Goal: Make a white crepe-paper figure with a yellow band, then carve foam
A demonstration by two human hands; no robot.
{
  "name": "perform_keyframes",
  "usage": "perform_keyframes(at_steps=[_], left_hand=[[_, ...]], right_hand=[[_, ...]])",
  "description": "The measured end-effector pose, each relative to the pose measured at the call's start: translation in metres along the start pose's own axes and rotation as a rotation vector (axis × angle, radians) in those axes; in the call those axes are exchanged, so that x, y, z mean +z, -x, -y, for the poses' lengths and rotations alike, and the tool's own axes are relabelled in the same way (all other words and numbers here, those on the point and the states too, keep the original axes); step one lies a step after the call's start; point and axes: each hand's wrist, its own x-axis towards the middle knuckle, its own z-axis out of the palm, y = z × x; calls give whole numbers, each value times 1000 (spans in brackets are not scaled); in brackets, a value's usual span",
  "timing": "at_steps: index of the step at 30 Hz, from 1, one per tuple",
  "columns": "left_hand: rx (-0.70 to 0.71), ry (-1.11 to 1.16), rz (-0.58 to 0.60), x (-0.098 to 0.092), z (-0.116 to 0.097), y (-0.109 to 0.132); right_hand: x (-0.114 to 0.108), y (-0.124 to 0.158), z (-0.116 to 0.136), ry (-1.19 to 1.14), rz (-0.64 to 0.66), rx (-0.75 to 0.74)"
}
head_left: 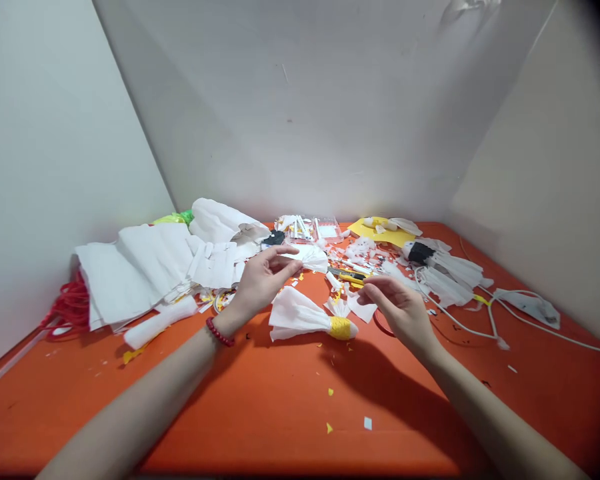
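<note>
My left hand (263,279) hovers over the orange table (260,413), fingers stretched toward a crumpled white tissue piece (310,257); a red bead bracelet is on that wrist. My right hand (397,307) is to the right, fingers curled in a loose pinch, and I cannot make out anything in them. Between both hands lies a white tissue bundle bound with a yellow band (305,319). A yellow utility knife (349,275) lies just beyond my right hand. Small white tissue scraps (353,308) lie beside it.
A pile of white tissue sheets (145,270) and a rolled white sheet (160,322) sit at left, red cord (67,308) by the wall. Yellow paper (380,231), a black-banded tissue bundle (443,263) and a white cable (520,323) lie at right. White walls enclose the table.
</note>
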Motion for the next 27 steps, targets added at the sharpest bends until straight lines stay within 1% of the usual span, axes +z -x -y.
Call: perform_keyframes(at_steps=[2, 5, 7, 10, 12, 14, 17, 19, 21, 24, 27], left_hand=[[-84, -26, 105, -5, 6, -13], [-182, -46, 209, -7, 23, -29], [-218, -49, 239, -6, 36, -36], [-234, -49, 259, -6, 50, -40], [-231, -50, 269, -5, 55, -41], [-215, -59, 274, -3, 56, -42], [-149, -93, 278, 1, 45, -44], [-75, -124, 286, 5, 31, -43], [1, -158, 297, 9, 14, -37], [93, -189, 304, 18, -8, -19], [190, -250, 322, 27, -20, 1]], right_hand=[[-4, -2, -3, -18, -7, 20], [-8, -4, -6, -50, -6, 46], [-10, -5, -6, -62, 1, 66], [-12, -6, -6, -53, 9, 97], [-13, -8, -7, -40, 11, 113], [-14, -9, -8, -14, 25, 143], [-13, -10, -12, 33, 85, 206], [-10, -10, -14, 40, 133, 230], [-7, -9, -14, 21, 174, 220], [-5, -7, -8, -119, 224, 188], [-5, -5, 0, -297, 222, 195]])
